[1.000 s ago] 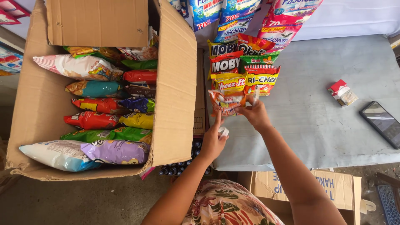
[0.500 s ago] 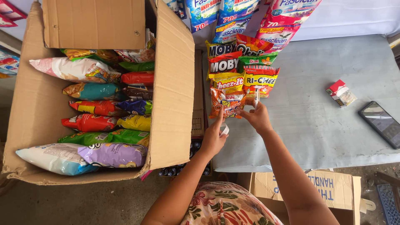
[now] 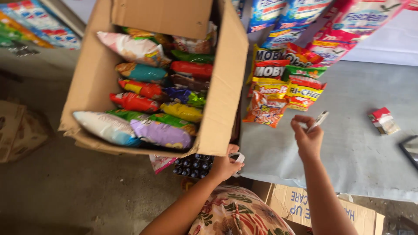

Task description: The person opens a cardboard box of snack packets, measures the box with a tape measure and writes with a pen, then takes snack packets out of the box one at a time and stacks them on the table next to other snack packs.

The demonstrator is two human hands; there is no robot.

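My left hand [image 3: 224, 166] is low by the near corner of a big open cardboard box [image 3: 222, 100] and is closed around a small white roll-like object [image 3: 237, 158]. Raised over the grey table [image 3: 348, 143], my right hand [image 3: 307, 137] pinches a short white strip [image 3: 318, 120] between its fingertips. Just left of that hand hangs an orange snack bag [image 3: 264, 111], the lowest of a string of snack packs [image 3: 283, 74]; the hand does not touch it. The box is filled with several colourful snack bags [image 3: 156, 100].
A small red and white pack [image 3: 382, 120] lies on the table to the right, with a dark phone [image 3: 410, 150] at the frame's edge. Dark bottle tops [image 3: 193, 163] show under the box. Another cardboard carton [image 3: 305, 204] stands below the table edge. More bagged goods hang at the top.
My right hand has drawn back from the orange snack bag to the right, now holding a white strip. My left hand has dropped down to the box's near corner.
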